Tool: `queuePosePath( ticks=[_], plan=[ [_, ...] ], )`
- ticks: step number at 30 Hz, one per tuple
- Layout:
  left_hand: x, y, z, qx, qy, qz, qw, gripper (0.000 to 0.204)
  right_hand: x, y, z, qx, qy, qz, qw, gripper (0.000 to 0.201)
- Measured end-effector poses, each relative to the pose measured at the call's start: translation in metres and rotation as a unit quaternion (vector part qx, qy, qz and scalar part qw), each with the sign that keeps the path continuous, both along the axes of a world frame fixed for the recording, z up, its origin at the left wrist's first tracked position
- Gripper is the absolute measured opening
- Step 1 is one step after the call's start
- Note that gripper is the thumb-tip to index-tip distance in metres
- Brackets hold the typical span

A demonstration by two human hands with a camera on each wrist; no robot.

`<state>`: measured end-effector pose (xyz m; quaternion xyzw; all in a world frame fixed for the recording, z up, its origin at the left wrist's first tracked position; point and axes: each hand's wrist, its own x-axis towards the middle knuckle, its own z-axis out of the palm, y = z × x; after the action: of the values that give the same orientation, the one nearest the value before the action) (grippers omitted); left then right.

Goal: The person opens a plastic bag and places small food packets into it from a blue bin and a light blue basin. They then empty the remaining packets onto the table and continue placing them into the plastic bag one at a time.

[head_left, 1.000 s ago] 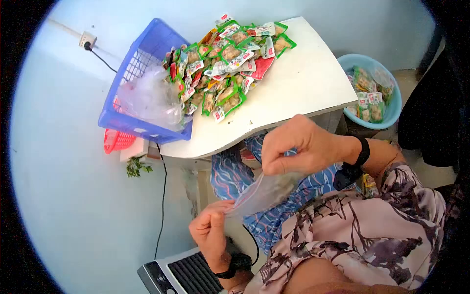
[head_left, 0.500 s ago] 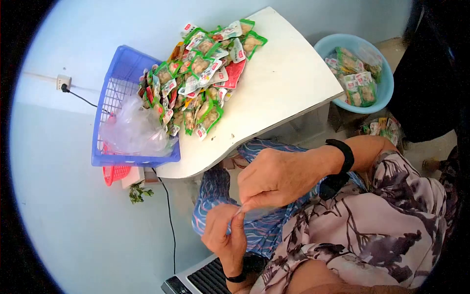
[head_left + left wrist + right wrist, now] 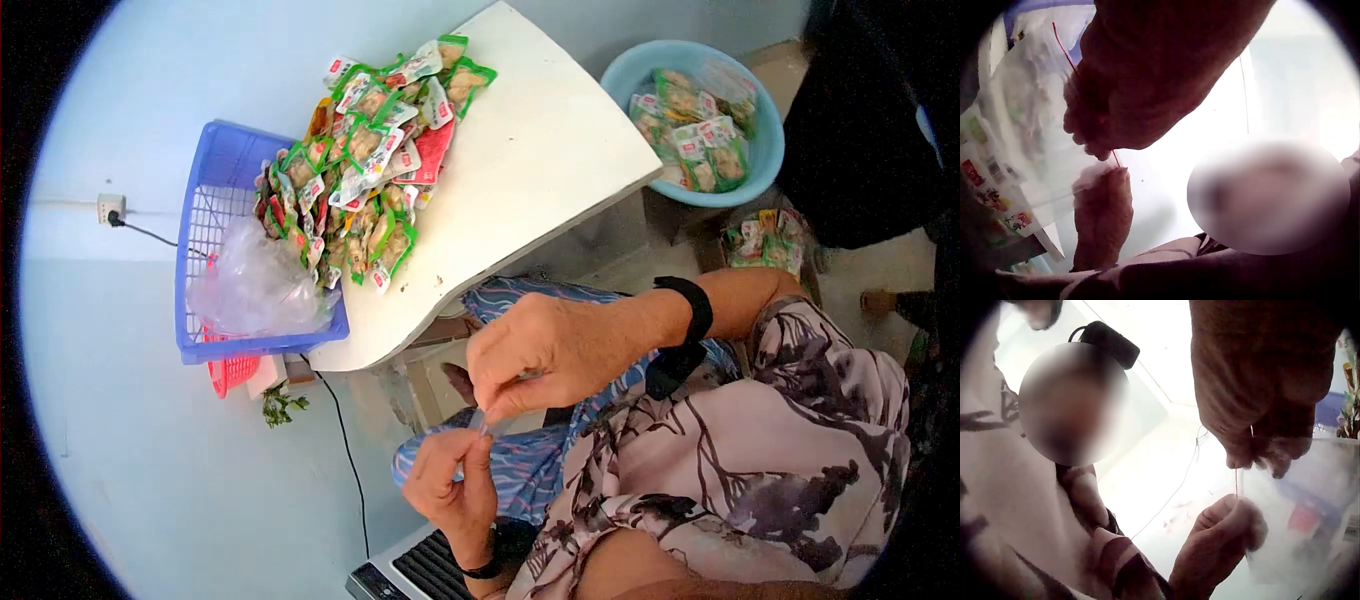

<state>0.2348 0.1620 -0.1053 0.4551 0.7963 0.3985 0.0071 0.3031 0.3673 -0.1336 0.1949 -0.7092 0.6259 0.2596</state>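
A clear plastic zip bag with a red line along its mouth hangs below both hands. Its mouth is pinched by my left hand between thumb and curled fingers. Close beside it, my right hand pinches the same edge with thumb and forefinger, the fingertips of both hands nearly meeting. In the left wrist view, printed white packets show through the bag's film. From the head view the bag is mostly hidden behind the hands. The right wrist view shows the red line running between the two grips.
Many snack packets are heaped on the white table, spilling from a blue basket holding clear bags. A light-blue tub with packets stands at right, more packets below it. A black-topped appliance sits near my left arm.
My hands were farther apart with the bag stretched between them; the right hand came down and left to meet the left hand at the bag's mouth. The head view has shifted.
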Motion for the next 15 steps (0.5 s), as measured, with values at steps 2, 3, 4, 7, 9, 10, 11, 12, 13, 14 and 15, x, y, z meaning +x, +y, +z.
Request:
queuePosePath(
  ticks=[2, 3, 4, 7, 9, 10, 11, 12, 13, 14, 15],
  plan=[
    [0.001, 0.0, -0.005, -0.001, 0.003, 0.002, 1.0, 0.006, 0.006, 0.001, -0.004, 0.0, -0.003, -0.011, 1.0, 0.008],
    [0.003, 0.0, -0.006, -0.006, 0.004, 0.004, 1.0, 0.007, 0.006, 0.001, -0.008, 0.004, 0.007, -0.014, 1.0, 0.009],
    [0.003, -0.001, -0.005, -0.009, 0.008, 0.005, 1.0, 0.007, 0.005, 0.001, -0.011, 0.01, 0.018, -0.018, 1.0, 0.009],
    [0.007, 0.001, -0.002, -0.006, 0.006, 0.008, 1.0, 0.009, 0.006, -0.003, -0.019, -0.033, -0.042, 0.018, 0.998, 0.013],
    [0.009, -0.004, -0.004, 0.0, -0.005, 0.016, 1.0, 0.009, 0.007, -0.006, -0.019, -0.028, -0.062, 0.023, 0.997, 0.014],
    [0.008, -0.007, -0.006, 0.0, -0.014, 0.018, 1.0, 0.01, 0.006, -0.008, -0.018, -0.026, -0.072, 0.026, 0.997, 0.015],
    [0.007, -0.009, -0.007, 0.001, -0.022, 0.018, 1.0, 0.01, 0.005, -0.009, -0.018, -0.008, -0.063, 0.037, 0.997, 0.015],
    [0.008, -0.01, -0.007, -0.004, -0.033, 0.02, 0.999, 0.01, 0.004, -0.01, -0.019, 0.009, -0.055, 0.049, 0.997, 0.015],
    [0.011, -0.011, -0.008, -0.008, -0.045, 0.022, 0.999, 0.01, 0.003, -0.011, -0.019, 0.028, -0.048, 0.061, 0.997, 0.015],
    [0.013, -0.012, -0.008, -0.011, -0.059, 0.024, 0.998, 0.01, 0.001, -0.013, -0.021, 0.046, -0.054, 0.089, 0.994, 0.017],
    [0.013, -0.016, -0.011, -0.009, -0.065, 0.032, 0.997, 0.01, 0.0, -0.015, -0.022, 0.055, -0.066, 0.091, 0.992, 0.016]
  ],
)
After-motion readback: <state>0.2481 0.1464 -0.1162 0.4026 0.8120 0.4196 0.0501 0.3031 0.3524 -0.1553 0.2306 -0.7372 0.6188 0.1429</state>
